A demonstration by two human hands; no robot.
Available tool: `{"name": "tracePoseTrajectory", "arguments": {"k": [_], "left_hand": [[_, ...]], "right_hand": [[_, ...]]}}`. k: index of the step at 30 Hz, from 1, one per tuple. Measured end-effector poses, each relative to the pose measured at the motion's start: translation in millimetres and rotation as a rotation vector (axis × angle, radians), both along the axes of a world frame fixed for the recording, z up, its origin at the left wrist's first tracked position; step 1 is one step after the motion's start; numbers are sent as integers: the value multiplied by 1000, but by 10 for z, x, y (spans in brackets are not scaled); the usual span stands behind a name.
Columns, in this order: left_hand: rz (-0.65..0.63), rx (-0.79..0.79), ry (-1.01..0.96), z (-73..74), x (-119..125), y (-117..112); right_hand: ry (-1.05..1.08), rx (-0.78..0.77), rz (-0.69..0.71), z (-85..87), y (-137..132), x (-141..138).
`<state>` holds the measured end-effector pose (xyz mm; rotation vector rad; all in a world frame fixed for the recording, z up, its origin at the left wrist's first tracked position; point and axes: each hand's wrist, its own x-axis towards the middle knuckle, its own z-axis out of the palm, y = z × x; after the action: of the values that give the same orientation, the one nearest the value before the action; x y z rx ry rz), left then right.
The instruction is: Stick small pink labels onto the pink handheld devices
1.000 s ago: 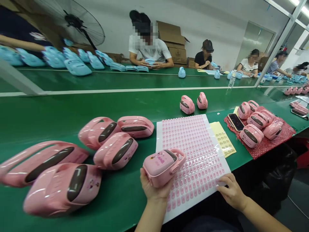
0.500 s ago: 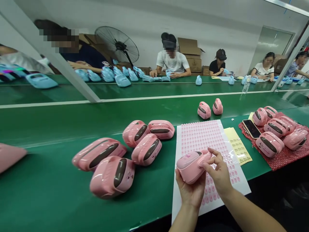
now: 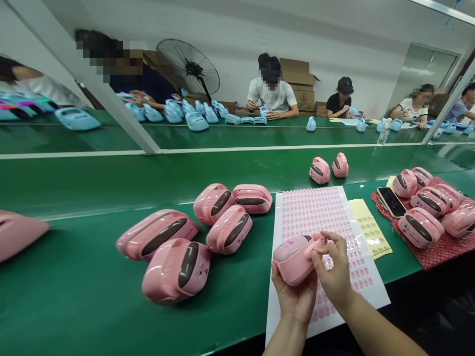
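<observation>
Pink case (image 3: 291,264) partly behind the hands (image 3: 337,277)

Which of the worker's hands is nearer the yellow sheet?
Right: the right hand is left of the yellow sheet; the left hand is farther left, under the pink case.

Pale wall (image 3: 237,24) behind a long green worktable (image 3: 81,183), 2 slanted posts (image 3: 129,123), 1 round fan (image 3: 193,68) (wire-caged), cardboard boxes (image 3: 297,73).

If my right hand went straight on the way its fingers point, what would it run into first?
Most likely the handle of the pink case held in your left hand. Your right hand is right at that handle, though this view leaves exact contact unclear.
</observation>
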<state>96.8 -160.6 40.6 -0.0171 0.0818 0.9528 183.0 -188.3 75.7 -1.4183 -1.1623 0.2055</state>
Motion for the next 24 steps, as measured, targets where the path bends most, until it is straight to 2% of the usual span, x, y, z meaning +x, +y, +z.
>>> {"name": "tracePoseTrajectory", "arguments": {"k": [3, 5, 7, 10, 16, 18, 20, 24], "left_hand": [[-44, 128, -82, -34, -2, 8], [-58, 237, -165, -55, 4, 17], [-56, 307, -232, -73, 11, 26], [-72, 333, -271, -103, 15, 30], [-185, 245, -179, -179, 8, -51], [-217, 186, -142, -170, -2, -77], [-221, 133, -128, -145, -27, -67], [-142, 148, -133, -123, -127, 51]], "right_hand": [[-254, 94, -45, -2, 2, 30], [-292, 94, -40, 5, 9, 64], [-213, 45, -5, 12, 18, 106], [-63, -84, 68, 12, 23, 174], [74, -258, 65, -23, 3, 362], [105, -280, 42, -82, -60, 486], [39, -263, 44, -194, -196, 636], [-386, -230, 199, -527, -631, 938]]}}
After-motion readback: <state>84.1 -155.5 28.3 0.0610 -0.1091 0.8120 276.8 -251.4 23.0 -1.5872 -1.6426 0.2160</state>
